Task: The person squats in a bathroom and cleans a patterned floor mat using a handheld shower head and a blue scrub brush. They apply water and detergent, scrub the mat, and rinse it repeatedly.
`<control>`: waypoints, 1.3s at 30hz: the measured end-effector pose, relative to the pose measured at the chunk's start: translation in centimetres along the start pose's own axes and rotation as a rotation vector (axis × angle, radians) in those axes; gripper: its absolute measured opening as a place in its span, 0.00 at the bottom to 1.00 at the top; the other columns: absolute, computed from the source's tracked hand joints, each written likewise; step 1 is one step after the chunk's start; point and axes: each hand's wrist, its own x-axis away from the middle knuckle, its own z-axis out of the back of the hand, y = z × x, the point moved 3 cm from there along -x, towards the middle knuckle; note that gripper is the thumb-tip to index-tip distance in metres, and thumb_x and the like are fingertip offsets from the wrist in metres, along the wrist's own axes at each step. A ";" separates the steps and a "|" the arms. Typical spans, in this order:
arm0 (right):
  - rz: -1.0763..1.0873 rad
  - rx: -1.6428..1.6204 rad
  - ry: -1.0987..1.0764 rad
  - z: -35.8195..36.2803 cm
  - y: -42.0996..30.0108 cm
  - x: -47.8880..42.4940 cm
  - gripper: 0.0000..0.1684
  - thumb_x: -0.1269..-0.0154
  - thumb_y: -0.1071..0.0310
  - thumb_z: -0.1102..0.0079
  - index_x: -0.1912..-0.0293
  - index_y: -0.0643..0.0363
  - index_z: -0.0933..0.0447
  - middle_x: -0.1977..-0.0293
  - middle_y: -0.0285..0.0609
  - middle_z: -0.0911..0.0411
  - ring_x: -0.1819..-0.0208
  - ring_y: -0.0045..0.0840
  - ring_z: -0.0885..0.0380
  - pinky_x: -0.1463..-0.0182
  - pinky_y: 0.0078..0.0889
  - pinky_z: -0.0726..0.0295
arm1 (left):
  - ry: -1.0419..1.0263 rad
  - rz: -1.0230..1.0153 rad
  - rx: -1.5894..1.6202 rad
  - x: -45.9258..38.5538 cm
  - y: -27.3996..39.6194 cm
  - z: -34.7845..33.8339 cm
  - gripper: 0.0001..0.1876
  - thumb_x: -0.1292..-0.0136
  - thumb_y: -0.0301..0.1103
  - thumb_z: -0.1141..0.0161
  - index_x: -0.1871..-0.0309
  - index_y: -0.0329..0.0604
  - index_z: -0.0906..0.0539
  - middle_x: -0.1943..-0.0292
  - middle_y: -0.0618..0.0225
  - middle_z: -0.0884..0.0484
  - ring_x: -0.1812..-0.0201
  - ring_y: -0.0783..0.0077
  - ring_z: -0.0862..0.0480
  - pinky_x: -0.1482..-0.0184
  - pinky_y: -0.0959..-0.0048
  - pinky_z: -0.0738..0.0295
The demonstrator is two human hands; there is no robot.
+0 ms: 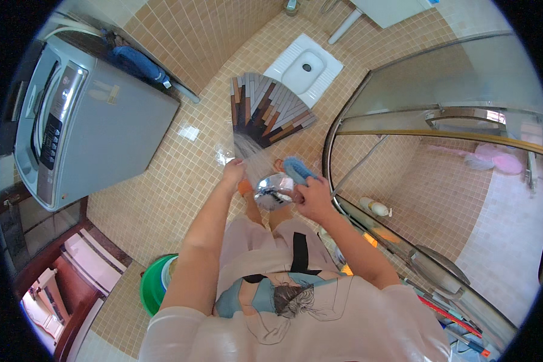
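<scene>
My left hand (234,173) pinches the near corner of a fan-shaped mat (268,108) with a wood-plank pattern in grey, brown and black. My right hand (316,199) grips a chrome shower head (273,192) together with a blue scrubbing brush (298,168). Water sprays (253,151) from the shower head onto the mat's dark lower end. A grey shower hose (362,163) runs from near the right hand to the shower enclosure. Beneath the hands, my feet in orange slippers (245,186) are partly hidden.
A white squat toilet (287,65) lies beyond the mat. At left stands a grey washing machine (117,113). A curved glass shower enclosure (416,86) fills the right, with a white bottle (375,207) inside. A green basin (150,285) sits beside my left arm on the tiled floor (122,208).
</scene>
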 end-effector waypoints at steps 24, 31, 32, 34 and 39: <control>-0.402 0.268 0.131 -3.5 5.4 2.1 0.08 0.60 0.67 0.38 0.74 0.52 0.26 0.74 0.42 0.32 0.66 0.35 0.30 0.49 0.48 0.39 | 0.278 0.276 0.132 5.9 -8.1 13.8 0.17 0.44 0.26 0.49 0.49 0.44 0.28 0.67 0.65 0.25 0.73 0.71 0.23 0.70 0.75 0.23; -0.164 0.135 -0.041 -4.6 2.3 1.5 0.09 0.61 0.66 0.37 0.73 0.49 0.24 0.74 0.40 0.32 0.64 0.34 0.30 0.49 0.47 0.38 | 0.222 0.294 0.163 7.8 -8.6 14.9 0.14 0.43 0.28 0.48 0.52 0.43 0.27 0.70 0.65 0.25 0.74 0.73 0.23 0.72 0.76 0.24; -0.129 0.133 -0.055 -4.8 1.6 1.3 0.09 0.61 0.66 0.37 0.73 0.49 0.24 0.74 0.40 0.32 0.64 0.34 0.30 0.49 0.46 0.37 | 0.198 0.289 0.158 7.9 -8.4 14.4 0.14 0.42 0.28 0.48 0.52 0.43 0.27 0.70 0.65 0.25 0.73 0.73 0.22 0.72 0.76 0.24; -0.055 0.089 -0.015 -4.9 0.3 0.5 0.08 0.62 0.68 0.40 0.74 0.50 0.26 0.77 0.38 0.33 0.67 0.33 0.31 0.52 0.47 0.37 | 0.188 0.284 0.134 8.3 -7.3 13.1 0.13 0.42 0.28 0.48 0.52 0.43 0.27 0.70 0.65 0.24 0.73 0.74 0.22 0.73 0.78 0.25; -0.049 0.158 0.118 -5.1 -0.9 -2.1 0.08 0.60 0.67 0.40 0.74 0.49 0.26 0.77 0.40 0.34 0.67 0.34 0.31 0.52 0.46 0.37 | 0.112 0.226 0.086 7.8 -6.6 10.9 0.10 0.41 0.28 0.49 0.56 0.44 0.24 0.72 0.69 0.24 0.76 0.76 0.22 0.76 0.80 0.27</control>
